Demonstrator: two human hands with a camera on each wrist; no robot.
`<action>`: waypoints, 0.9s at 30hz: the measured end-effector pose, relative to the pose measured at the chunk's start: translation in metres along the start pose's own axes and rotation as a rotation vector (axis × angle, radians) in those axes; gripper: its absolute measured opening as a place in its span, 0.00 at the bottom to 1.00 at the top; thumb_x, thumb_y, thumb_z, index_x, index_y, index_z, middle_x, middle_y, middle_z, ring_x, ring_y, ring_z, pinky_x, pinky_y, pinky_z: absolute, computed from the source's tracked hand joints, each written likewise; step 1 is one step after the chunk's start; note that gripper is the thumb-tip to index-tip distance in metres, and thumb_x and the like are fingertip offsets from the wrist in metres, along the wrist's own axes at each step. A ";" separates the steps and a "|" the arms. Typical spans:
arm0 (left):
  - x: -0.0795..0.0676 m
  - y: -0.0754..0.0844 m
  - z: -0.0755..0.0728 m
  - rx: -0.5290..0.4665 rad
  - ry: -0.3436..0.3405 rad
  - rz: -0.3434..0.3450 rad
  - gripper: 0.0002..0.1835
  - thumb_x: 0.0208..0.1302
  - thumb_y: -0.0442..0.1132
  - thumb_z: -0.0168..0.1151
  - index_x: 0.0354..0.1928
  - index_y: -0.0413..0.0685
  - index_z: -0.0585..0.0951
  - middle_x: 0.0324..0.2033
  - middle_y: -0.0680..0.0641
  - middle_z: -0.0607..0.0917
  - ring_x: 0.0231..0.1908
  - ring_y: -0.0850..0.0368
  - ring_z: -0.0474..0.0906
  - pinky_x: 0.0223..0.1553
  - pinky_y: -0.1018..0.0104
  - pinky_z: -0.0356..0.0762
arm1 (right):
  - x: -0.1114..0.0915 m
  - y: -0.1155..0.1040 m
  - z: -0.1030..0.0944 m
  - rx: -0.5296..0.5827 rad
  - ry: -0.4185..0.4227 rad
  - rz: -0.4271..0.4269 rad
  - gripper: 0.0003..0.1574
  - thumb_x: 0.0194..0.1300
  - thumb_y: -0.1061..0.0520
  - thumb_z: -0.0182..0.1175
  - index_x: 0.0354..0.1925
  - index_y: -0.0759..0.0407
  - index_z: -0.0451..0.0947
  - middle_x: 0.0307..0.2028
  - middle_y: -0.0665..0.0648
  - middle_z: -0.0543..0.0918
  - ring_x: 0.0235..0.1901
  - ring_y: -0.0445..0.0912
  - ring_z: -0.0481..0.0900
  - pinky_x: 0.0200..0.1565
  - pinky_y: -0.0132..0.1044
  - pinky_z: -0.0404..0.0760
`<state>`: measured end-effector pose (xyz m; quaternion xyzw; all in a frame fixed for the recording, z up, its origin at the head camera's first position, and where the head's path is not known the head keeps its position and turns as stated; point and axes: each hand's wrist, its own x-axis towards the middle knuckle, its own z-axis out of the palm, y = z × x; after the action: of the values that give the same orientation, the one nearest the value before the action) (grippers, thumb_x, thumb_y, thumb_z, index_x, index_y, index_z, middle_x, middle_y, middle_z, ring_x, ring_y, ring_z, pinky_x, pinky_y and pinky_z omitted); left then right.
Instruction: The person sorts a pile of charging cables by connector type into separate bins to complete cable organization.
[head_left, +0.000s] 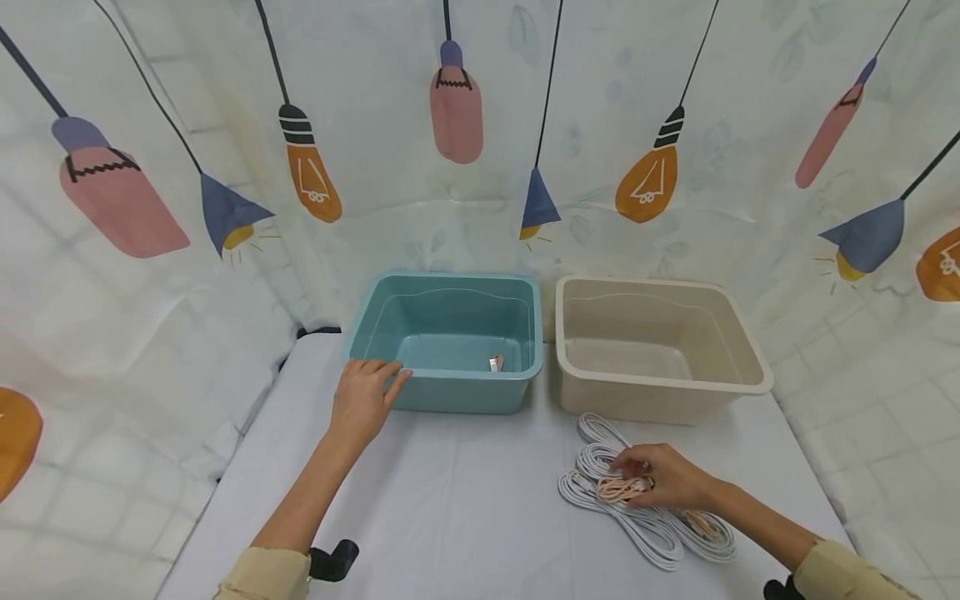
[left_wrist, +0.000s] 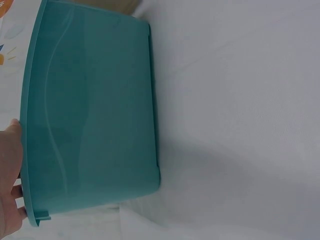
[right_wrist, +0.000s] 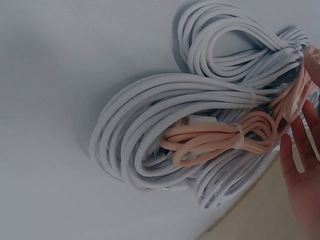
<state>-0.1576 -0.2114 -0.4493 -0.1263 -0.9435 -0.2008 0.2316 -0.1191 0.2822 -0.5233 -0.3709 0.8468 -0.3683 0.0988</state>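
Note:
My left hand [head_left: 363, 400] rests at the front rim of a teal plastic bin [head_left: 457, 392], fingers loosely bent over its left part. In the left wrist view its fingertips lie along the rim. A small white-and-peach piece [head_left: 496, 363] shows inside this bin, mostly hidden by the front wall. To the right, my right hand [head_left: 667, 477] pinches a tied peach cable [head_left: 619, 489] between thumb and fingers, on a pile of coiled white cables [head_left: 652, 533]. Another peach cable [right_wrist: 215, 140], tied with a pale band, lies on the white coils [right_wrist: 150, 100] in the right wrist view.
A beige plastic bin [head_left: 660, 400] stands right of the teal one, behind the cables. Both bins sit at the back of a table with a white cloth [head_left: 465, 500]. A curtain printed with lamps [head_left: 480, 225] hangs behind and at the sides.

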 end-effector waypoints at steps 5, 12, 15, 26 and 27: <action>0.000 0.000 0.000 0.001 -0.002 -0.001 0.14 0.68 0.38 0.73 0.48 0.32 0.89 0.44 0.33 0.90 0.51 0.30 0.83 0.68 0.26 0.69 | 0.002 0.004 0.001 0.014 -0.033 0.036 0.26 0.51 0.60 0.84 0.49 0.57 0.86 0.35 0.41 0.83 0.36 0.33 0.78 0.39 0.32 0.84; 0.000 -0.002 0.001 0.007 -0.009 0.000 0.15 0.68 0.38 0.73 0.49 0.32 0.89 0.44 0.33 0.90 0.51 0.30 0.83 0.68 0.26 0.69 | 0.008 0.005 0.002 0.030 -0.072 0.074 0.24 0.51 0.61 0.84 0.46 0.56 0.87 0.33 0.40 0.81 0.33 0.33 0.75 0.34 0.30 0.80; -0.001 -0.002 0.001 0.009 -0.009 0.000 0.15 0.68 0.38 0.73 0.49 0.32 0.89 0.45 0.33 0.90 0.52 0.30 0.83 0.67 0.26 0.69 | 0.009 0.006 0.001 0.044 -0.078 0.081 0.22 0.51 0.61 0.83 0.45 0.55 0.87 0.32 0.40 0.80 0.32 0.33 0.75 0.33 0.29 0.80; 0.000 -0.002 0.000 0.010 -0.024 -0.008 0.15 0.69 0.39 0.72 0.49 0.32 0.89 0.45 0.33 0.90 0.52 0.31 0.83 0.68 0.26 0.69 | 0.013 0.004 -0.003 0.001 -0.069 -0.016 0.20 0.53 0.64 0.81 0.44 0.56 0.86 0.31 0.44 0.81 0.31 0.32 0.74 0.30 0.29 0.79; 0.000 -0.001 -0.001 0.010 -0.025 -0.009 0.15 0.69 0.39 0.72 0.49 0.32 0.89 0.45 0.33 0.90 0.52 0.31 0.83 0.68 0.26 0.69 | 0.014 0.003 -0.004 -0.002 -0.070 -0.013 0.20 0.53 0.64 0.81 0.44 0.56 0.86 0.31 0.43 0.81 0.32 0.32 0.74 0.31 0.29 0.79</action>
<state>-0.1575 -0.2129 -0.4493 -0.1235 -0.9477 -0.1956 0.2197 -0.1325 0.2762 -0.5210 -0.3894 0.8406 -0.3550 0.1257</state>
